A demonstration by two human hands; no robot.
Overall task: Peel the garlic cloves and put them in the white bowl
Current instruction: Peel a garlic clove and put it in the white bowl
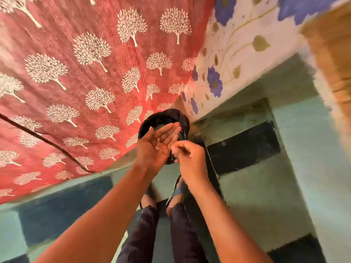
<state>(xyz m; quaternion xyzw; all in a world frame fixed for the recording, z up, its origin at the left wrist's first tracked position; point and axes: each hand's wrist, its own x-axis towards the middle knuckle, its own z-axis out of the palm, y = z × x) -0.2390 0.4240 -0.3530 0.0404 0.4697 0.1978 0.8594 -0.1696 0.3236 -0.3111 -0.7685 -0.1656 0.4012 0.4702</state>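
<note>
Here, nearest at 6 o'clock, we see dark trousers (144, 234) and sandalled feet (177, 192) on a green and black checked floor (256, 186). Our two bare forearms reach up from the lower edge toward the centre. Our left hand (158, 143) lies palm up with fingers straight and together, and small pale scraps (158, 147) rest on the palm; we cannot tell whether they are garlic skin or clove. Just to its 3 o'clock our right hand (190, 158) has its fingers curled, thumb and forefinger pinched at the left palm's edge; what they pinch is too blurred to tell. Behind both hands stands a black bin (163, 115). At 10 o'clock spreads a red cloth (85, 73) printed with white trees, and at 1 o'clock a white cloth (247, 44) with blue flowers.
</note>
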